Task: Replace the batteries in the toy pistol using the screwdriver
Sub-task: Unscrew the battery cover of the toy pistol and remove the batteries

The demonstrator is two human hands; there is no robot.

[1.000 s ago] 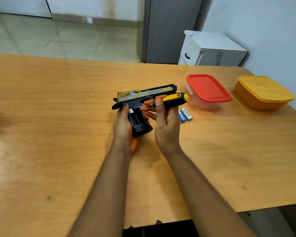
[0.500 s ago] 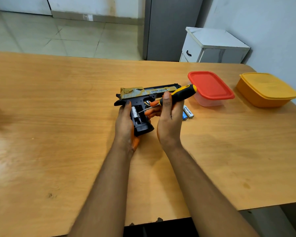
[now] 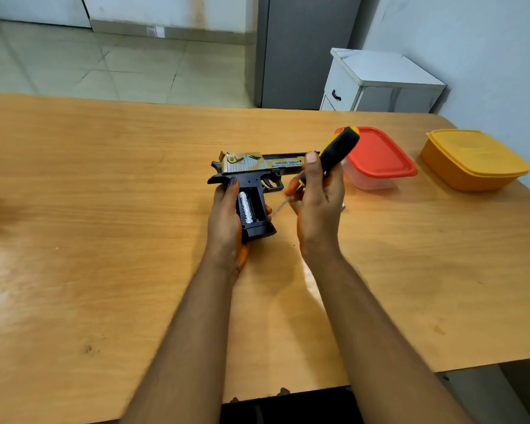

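Wide bare stretch of wooden table [image 3: 104, 240] across left half of frame; far edge along upper frame, near edge at lower right; red-lidded box [image 3: 377, 157] and orange box [image 3: 475, 160] crowding upper right near table edge. Toy pistol [image 3: 254, 175] at centre, barrel toward right, grip cover off, one battery [image 3: 246, 207] in open grip; left hand [image 3: 227, 221] wrapped round grip, fingertip on frame above battery. Screwdriver [image 3: 334, 151] gripped in right hand [image 3: 318, 203], handle tilted toward upper right, blurred shaft just right of grip.
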